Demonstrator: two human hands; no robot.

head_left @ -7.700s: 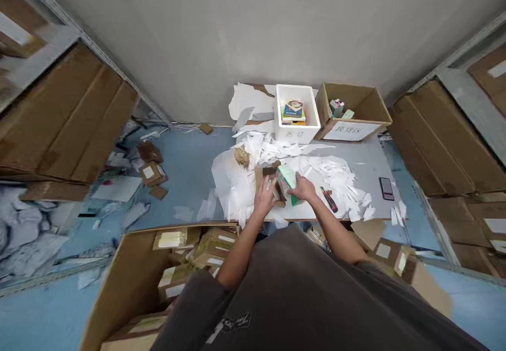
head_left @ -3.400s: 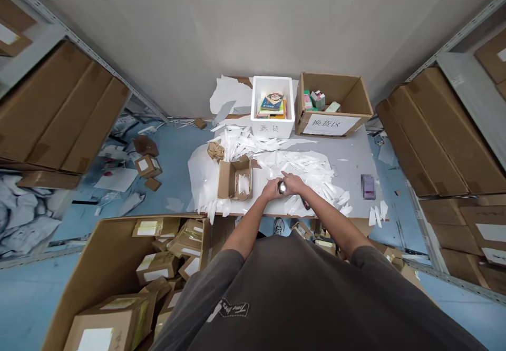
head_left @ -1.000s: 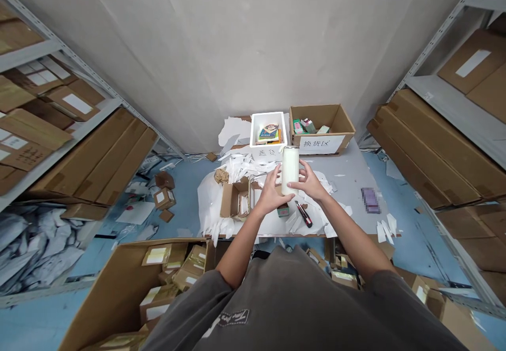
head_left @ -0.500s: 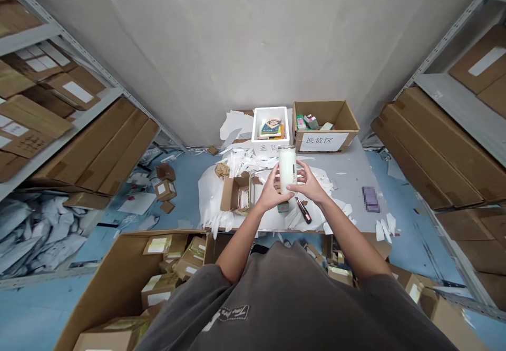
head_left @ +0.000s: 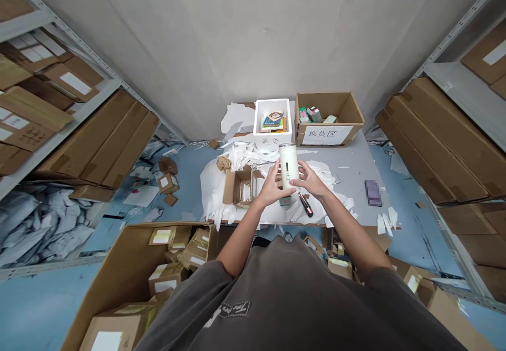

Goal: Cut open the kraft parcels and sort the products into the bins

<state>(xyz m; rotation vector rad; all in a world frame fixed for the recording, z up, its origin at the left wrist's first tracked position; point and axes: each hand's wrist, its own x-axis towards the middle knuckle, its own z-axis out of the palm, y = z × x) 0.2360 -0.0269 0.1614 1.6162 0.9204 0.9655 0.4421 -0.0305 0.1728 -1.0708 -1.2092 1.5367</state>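
The pale tumbler [head_left: 289, 165] has just turned, bringing its dark lettering round and apparently making it easier to read; it stands upright between the left hand [head_left: 272, 187] and right hand [head_left: 312, 181], both curled around its sides; its far side is hidden; beneath the left fingertips, a green box [head_left: 285, 201] is mostly covered; well right of the right hand, a purple object [head_left: 372, 193] is pixelated.

The phone [head_left: 372, 193] on the desk [head_left: 351, 164] is showing only as blurred purple blocks. The white tumbler [head_left: 289, 166] is hiding most of the green box [head_left: 285, 201] behind it, and its small lettering is staying too tiny to read in full. The hands [head_left: 272, 185] are covering parts of the tumbler's sides. The picture's bottom edge is cutting off the large carton [head_left: 98, 282], and the side edges are cropping the shelves [head_left: 95, 100].
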